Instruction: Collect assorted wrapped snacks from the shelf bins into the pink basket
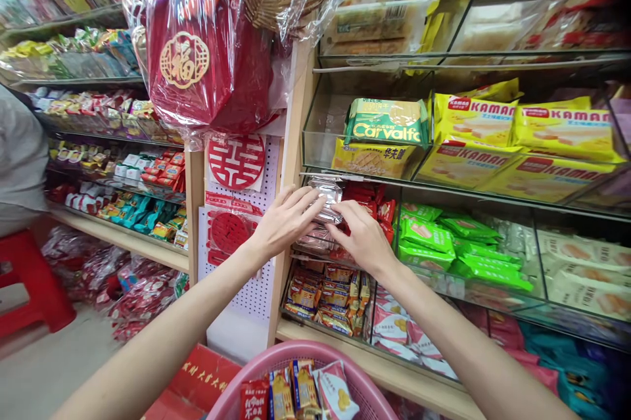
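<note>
Far left: a person's grey sleeve (20,157) at the frame edge, with a red plastic stool (29,285) on the floor below it.
Left shelves: rows of small multicoloured snack packets (125,167) on wooden shelves.
Hanging above: a red gift bag with a gold round emblem (190,52), wrapped in clear film, just above a red round paper cut-out (236,160) on a white pegboard.
Left hand (286,219): fingers nearly straight and closed over the left end of a clear crinkled plastic packet (326,200).
Packet's place: at the front of the leftmost glass compartment of the middle shelf, held between both hands, above a stack of similar clear packets (315,240).
Right hand (362,236): fingers bent, gripping the same packet at its right lower edge.
Behind the hands: glossy red packets (367,195) in the same compartment.
Below, near the body: a pink plastic mesh basket (365,387) holding several snack packs.
Next compartment right: bright green flat packets (444,236).
Shelf above: a green biscuit box (387,121) on an orange one, then yellow wafer packs (522,137).
</note>
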Available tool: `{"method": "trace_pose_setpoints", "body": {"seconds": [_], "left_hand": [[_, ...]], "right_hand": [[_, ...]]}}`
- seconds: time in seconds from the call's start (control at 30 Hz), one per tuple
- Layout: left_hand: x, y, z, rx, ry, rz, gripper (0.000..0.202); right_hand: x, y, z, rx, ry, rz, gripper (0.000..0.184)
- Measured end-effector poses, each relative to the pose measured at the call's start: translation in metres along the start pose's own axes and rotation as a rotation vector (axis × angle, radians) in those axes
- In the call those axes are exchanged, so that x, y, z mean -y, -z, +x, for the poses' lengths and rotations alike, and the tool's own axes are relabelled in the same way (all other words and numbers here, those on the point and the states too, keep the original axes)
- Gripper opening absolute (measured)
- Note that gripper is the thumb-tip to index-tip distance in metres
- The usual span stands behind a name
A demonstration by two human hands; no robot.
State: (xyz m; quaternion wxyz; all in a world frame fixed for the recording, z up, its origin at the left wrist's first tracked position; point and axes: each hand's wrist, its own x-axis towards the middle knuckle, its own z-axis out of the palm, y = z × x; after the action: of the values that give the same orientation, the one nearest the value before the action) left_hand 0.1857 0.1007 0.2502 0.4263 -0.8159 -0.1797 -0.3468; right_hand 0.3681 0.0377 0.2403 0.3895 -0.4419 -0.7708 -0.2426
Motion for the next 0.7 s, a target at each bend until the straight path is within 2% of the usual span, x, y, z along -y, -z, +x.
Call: {"method": "trace_pose_setpoints", "body": {"seconds": [0.13,0.23,0.3,0.37,0.43,0.47,0.6,0.7], "left_hand": [[-0.001,-0.004,0.004,-0.019,-0.028,0.011,0.034],[-0.003,-0.001,0.002,-0.061,-0.030,0.002,0.027],[-0.004,0.005,-0.004,-0.122,-0.011,-0.025,0.026],[-0.007,0.012,-0.013,-0.202,0.008,-0.065,0.028],[-0.010,0.018,-0.023,-0.265,0.015,-0.096,0.031],[-0.011,0.020,-0.028,-0.281,0.013,-0.109,0.032],[-0.016,0.022,-0.041,-0.264,0.001,-0.140,0.033],[-0.017,0.018,-0.046,-0.249,0.008,-0.146,0.030]], "right_hand": [[0.000,0.001,-0.005,-0.015,0.050,-0.013,0.028],[0.001,0.007,-0.006,-0.126,-0.005,0.102,0.032],[0.000,0.011,-0.002,-0.246,-0.197,0.276,0.029],[-0.004,0.014,0.007,-0.334,-0.512,0.524,0.019],[-0.009,0.015,0.019,-0.347,-0.782,0.736,0.009],[-0.012,0.015,0.027,-0.331,-0.868,0.806,0.006],[-0.020,0.013,0.052,-0.261,-1.025,0.944,0.015],[-0.021,0.010,0.061,-0.253,-1.090,0.998,0.021]]}}
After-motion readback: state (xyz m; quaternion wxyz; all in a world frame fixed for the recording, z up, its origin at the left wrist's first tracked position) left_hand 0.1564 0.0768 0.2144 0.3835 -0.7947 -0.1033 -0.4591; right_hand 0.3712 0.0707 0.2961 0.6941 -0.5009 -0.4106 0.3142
